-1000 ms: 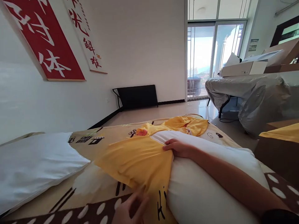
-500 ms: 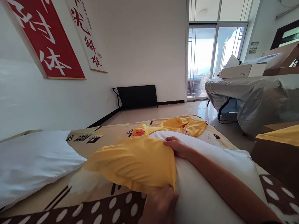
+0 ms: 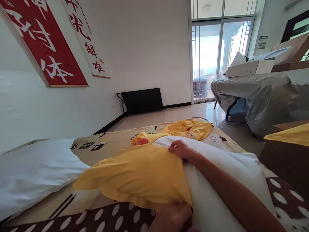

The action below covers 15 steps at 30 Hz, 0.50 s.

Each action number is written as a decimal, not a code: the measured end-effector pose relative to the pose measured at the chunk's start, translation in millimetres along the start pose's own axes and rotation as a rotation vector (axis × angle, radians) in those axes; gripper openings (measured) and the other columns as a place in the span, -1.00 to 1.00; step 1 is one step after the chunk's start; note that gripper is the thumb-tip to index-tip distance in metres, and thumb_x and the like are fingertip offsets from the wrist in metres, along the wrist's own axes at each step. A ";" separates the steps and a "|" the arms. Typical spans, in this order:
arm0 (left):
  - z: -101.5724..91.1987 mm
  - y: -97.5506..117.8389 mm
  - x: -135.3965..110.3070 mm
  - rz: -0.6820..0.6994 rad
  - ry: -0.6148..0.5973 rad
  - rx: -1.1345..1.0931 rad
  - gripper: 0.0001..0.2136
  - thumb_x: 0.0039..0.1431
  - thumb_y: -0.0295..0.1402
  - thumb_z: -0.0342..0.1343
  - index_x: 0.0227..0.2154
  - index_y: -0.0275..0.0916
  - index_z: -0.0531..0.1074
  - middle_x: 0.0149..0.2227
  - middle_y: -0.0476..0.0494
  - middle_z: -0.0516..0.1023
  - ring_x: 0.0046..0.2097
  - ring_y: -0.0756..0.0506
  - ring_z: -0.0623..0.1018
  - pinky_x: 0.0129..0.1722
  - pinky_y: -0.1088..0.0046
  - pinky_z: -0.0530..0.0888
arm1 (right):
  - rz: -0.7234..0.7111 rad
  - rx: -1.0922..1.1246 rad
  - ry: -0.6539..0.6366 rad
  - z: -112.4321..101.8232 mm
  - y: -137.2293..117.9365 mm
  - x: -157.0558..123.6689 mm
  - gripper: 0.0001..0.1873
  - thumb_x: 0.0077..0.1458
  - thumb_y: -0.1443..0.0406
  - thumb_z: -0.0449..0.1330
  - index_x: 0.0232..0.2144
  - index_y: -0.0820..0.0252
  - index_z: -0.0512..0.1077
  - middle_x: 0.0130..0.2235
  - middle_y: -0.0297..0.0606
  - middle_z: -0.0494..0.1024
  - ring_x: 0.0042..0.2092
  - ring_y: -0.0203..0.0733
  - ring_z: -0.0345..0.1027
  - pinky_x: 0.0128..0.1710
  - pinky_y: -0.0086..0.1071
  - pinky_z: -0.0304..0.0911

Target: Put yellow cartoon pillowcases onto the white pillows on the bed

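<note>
A yellow pillowcase (image 3: 140, 175) covers one end of a white pillow (image 3: 236, 164) lying across the bed; its loose end spreads to the left. My right hand (image 3: 181, 149) pinches the far side of the case's opening edge, on top of the pillow. At the near corner of that opening my left hand (image 3: 172, 217) is closed on the cloth, its fingers partly hidden by the fabric and the frame's bottom edge. More yellow cloth (image 3: 188, 127) with a red print lies crumpled behind the pillow.
A second white pillow (image 3: 36, 174) lies at the left on the patterned blanket (image 3: 96, 137). To the right stands a cardboard box (image 3: 285, 161) with yellow cloth over its edge. Beyond are a plastic-covered table (image 3: 270, 93) with boxes and a black folded panel (image 3: 142, 100) by the wall.
The near corner of the pillowcase opening has moved a little right and down with my left hand. My right hand keeps its hold in nearly the same place. The view has shifted slightly.
</note>
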State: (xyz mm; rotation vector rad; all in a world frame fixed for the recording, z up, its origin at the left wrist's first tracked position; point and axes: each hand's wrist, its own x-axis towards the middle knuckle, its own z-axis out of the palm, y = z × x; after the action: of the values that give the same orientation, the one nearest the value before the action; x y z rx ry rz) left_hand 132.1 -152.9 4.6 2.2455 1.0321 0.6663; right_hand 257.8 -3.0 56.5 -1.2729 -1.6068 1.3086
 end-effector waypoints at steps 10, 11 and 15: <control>-211.4 -115.1 -37.7 -0.618 0.810 0.772 -0.68 0.07 -0.14 -0.04 -0.19 -0.22 0.37 0.01 -0.26 0.42 0.09 -0.32 0.33 0.09 0.20 0.20 | 0.039 0.368 -0.161 4.6 3.9 -0.2 -0.84 0.03 0.31 0.13 -0.55 0.17 0.24 -0.60 -0.48 0.27 -0.56 -0.41 0.11 -0.54 -0.49 0.04; -220.8 -130.8 -36.7 -0.705 0.727 0.728 -0.66 0.08 -0.14 -0.06 -0.19 -0.25 0.38 0.05 -0.34 0.40 0.11 -0.35 0.32 0.10 0.16 0.18 | 0.037 0.382 -0.160 6.0 4.1 -0.4 -0.83 0.04 0.30 0.12 -0.54 0.16 0.21 -0.59 -0.50 0.25 -0.57 -0.41 0.11 -0.54 -0.49 0.05; -237.9 -169.5 -16.5 -0.747 0.498 0.544 -0.73 0.00 -0.13 0.00 -0.46 -0.21 0.47 -0.19 -0.33 0.58 -0.06 -0.35 0.49 -0.03 0.23 0.32 | 0.039 0.364 -0.147 9.6 4.6 -0.9 -0.82 0.02 0.26 0.14 -0.53 0.16 0.21 -0.59 -0.49 0.24 -0.58 -0.40 0.08 -0.55 -0.48 0.03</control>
State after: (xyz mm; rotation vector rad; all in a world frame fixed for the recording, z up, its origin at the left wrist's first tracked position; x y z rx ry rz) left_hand -115.7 -6.0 56.1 1.8677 2.3689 0.6580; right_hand 250.3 -6.6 49.7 -1.0075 -1.3632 1.6625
